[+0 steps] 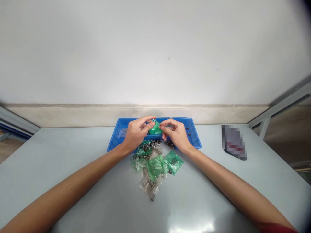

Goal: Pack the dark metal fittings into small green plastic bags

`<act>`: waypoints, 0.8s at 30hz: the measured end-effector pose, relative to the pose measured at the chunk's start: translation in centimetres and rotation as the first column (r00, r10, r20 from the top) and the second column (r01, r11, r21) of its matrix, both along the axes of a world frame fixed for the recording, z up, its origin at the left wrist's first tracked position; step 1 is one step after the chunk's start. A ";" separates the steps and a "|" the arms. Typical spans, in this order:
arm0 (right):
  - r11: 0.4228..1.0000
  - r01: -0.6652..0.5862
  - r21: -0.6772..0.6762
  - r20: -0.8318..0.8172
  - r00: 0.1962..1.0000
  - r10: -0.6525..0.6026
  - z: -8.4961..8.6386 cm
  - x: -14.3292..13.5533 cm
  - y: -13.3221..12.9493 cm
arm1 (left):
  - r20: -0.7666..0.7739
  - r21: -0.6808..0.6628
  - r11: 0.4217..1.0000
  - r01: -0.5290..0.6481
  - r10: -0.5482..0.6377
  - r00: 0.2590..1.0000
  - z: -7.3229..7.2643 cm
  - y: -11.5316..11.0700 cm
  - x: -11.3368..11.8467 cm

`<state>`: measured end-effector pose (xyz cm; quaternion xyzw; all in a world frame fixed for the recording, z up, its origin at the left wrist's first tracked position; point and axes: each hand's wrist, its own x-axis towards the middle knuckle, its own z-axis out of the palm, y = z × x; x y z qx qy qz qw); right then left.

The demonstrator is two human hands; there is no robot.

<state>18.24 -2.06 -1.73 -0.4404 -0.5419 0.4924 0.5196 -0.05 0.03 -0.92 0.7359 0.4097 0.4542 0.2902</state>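
Note:
A small green plastic bag [155, 129] hangs between my two hands over the blue trays. My left hand [139, 130] has its thumb and fingers closed on the bag's upper left side. The fingertips of my right hand [177, 132] pinch its right edge. What the bag holds is too small to make out. Just in front of the trays lies a pile of small packets, among them a green bag with pale pieces [157, 165], another green bag [174, 161] and clear bags [150, 186]. Dark metal screw-like parts [147, 147] lie loose at the pile's back.
The blue tray on the left [113, 139] and a blue tray on the right [196, 139] stand side by side near the wall [155, 64]. A few small dark parts [189, 133] sit in the right tray. A blurred-out dark flat object [234, 142] lies on the grey table [80, 142].

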 end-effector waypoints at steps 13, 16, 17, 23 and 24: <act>0.997 -0.062 0.054 0.111 0.992 0.056 0.5 0.0 -0.6 | 0.049 -0.108 0.985 0.134 -0.129 0.990 -0.1 -0.2 0.0; 0.997 -0.051 0.063 0.128 0.991 0.042 0.5 0.0 -0.5 | 0.044 -0.111 0.986 0.124 -0.120 0.992 0.1 -0.3 0.1; 0.997 -0.045 0.061 0.128 0.991 0.037 0.5 0.0 -0.5 | 0.047 -0.113 0.987 0.110 -0.105 0.993 0.2 -0.3 0.1; 0.999 0.013 0.050 0.076 0.997 -0.017 0.3 0.0 -0.3 | 0.019 -0.075 0.997 -0.015 0.016 1.000 0.3 -0.3 0.1; 0.998 0.025 0.052 0.071 0.997 -0.029 0.4 0.0 -0.2 | -0.002 -0.054 0.998 -0.030 0.030 1.000 0.3 -0.3 0.1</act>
